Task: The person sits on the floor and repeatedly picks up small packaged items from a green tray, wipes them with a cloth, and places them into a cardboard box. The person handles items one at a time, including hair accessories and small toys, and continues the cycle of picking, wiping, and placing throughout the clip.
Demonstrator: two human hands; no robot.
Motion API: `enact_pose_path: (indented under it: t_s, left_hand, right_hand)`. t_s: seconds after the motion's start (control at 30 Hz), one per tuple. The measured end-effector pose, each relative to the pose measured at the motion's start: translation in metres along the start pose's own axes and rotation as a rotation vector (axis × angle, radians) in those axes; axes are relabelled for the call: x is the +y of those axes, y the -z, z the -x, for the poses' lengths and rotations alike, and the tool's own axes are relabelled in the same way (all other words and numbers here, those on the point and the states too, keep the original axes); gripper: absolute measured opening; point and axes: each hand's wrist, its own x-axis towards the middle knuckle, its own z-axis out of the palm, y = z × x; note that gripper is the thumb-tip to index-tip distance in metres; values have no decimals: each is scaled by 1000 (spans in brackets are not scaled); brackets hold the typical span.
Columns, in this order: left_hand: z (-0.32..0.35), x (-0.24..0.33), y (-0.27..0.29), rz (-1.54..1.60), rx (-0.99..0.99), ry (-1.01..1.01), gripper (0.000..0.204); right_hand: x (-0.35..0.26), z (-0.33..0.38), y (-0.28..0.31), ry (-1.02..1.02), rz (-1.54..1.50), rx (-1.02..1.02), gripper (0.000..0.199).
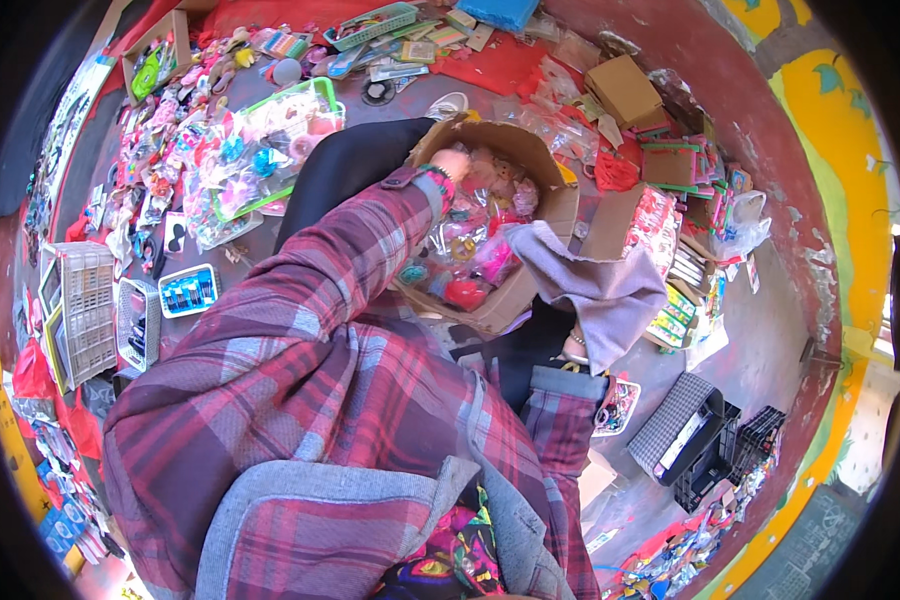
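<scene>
A cardboard box [560, 215] stands open between my legs, filled with small goods in clear plastic bags [480, 215], many pink and red. My left hand [452, 164] reaches over the far left of the box, down among the bags; its fingers are not clear to see. To the right of the box, my right hand [576, 346] is closed on a greyish-purple cloth [600, 290]. The cloth drapes upward from that hand, and its upper left corner overlaps the box's right side. It hides part of my right hand.
A green-rimmed tray [228, 212] of bagged trinkets lies left of my leg, near a blue-and-white tray [188, 290] and grey plastic baskets [88, 310]. On the right are stacked packages [670, 165], a small tray [620, 408] and black crates [705, 485] beside a red wall [805, 190].
</scene>
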Motion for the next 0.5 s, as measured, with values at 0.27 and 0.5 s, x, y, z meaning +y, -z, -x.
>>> enact_pose_path:
  t_s: [0.27, 0.5]
  left_hand:
    - [-19, -36, -50, 348, 209, 186, 25]
    - [-30, -20, -66, 313, 259, 152, 18]
  right_hand:
    - [-7, -17, -5, 38, 227, 67, 48]
    - [-39, -41, -28, -252, -208, 91, 43]
